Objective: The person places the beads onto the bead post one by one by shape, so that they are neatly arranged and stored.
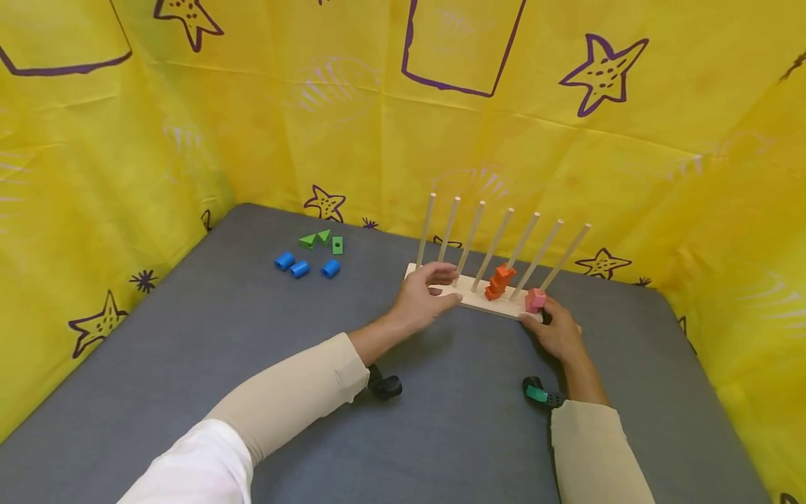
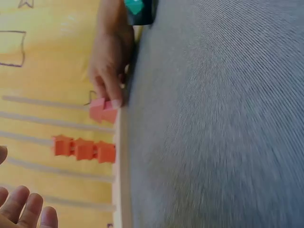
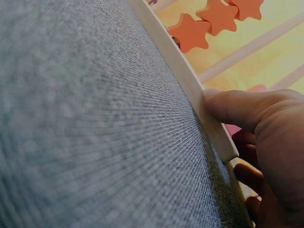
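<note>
A wooden pegboard (image 1: 477, 301) with several upright pegs stands toward the back right of the table. Orange star beads (image 1: 500, 282) are stacked on one of its pegs, and pink beads (image 1: 535, 301) sit low on the rightmost peg. My right hand (image 1: 557, 330) grips the board's right end; its thumb (image 3: 232, 105) lies on the front edge, with the other fingers around the end, partly hidden. By the board's left part is my left hand (image 1: 420, 297), fingers loosely bent and holding nothing. Those left fingers (image 2: 29, 209) appear apart from the pegs in the left wrist view.
Several blue cylinder beads (image 1: 299, 269) and green beads (image 1: 337, 245), some triangular, lie at the back left of the grey table (image 1: 157, 392). Yellow patterned cloth (image 1: 252, 126) hangs around the back and sides.
</note>
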A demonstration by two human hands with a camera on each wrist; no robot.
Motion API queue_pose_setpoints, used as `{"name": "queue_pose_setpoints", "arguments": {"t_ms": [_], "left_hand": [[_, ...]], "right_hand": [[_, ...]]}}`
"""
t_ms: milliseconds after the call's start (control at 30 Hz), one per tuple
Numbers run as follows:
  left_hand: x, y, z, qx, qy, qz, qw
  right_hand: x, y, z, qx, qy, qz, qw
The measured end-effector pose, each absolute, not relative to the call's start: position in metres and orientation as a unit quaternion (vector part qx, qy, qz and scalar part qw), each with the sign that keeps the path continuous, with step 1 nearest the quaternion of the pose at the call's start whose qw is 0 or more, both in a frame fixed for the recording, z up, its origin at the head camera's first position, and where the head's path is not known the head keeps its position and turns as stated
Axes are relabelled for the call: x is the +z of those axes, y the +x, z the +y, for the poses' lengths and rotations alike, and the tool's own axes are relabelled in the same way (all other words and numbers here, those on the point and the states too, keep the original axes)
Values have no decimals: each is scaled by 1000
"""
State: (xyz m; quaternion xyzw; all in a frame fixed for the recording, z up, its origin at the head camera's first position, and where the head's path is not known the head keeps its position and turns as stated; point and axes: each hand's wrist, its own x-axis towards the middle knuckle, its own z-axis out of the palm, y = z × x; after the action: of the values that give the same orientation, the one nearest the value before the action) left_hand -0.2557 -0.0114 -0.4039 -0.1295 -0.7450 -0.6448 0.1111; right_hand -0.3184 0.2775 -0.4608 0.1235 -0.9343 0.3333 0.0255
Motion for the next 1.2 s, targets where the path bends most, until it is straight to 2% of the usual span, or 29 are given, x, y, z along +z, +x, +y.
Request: {"name": "queue_pose_setpoints", "arguments": {"t_ms": [333,633,800,1200], "left_hand": [[-402,-245,-73,-624,-138,-742,202],[-405,-250,-130,-598,-97,-753,258],[-417,-258,-155,-582,-58,-766,267],[-446,-266,-186,-548,38,-803,231]], "right_hand": [[-462,-319,278,335,120,-934,21],[-460,-319,277,338,115,-934,16],[-461,-318,276,337,117,-934,19],[-462,-320,279,331,124,-935,29]]}}
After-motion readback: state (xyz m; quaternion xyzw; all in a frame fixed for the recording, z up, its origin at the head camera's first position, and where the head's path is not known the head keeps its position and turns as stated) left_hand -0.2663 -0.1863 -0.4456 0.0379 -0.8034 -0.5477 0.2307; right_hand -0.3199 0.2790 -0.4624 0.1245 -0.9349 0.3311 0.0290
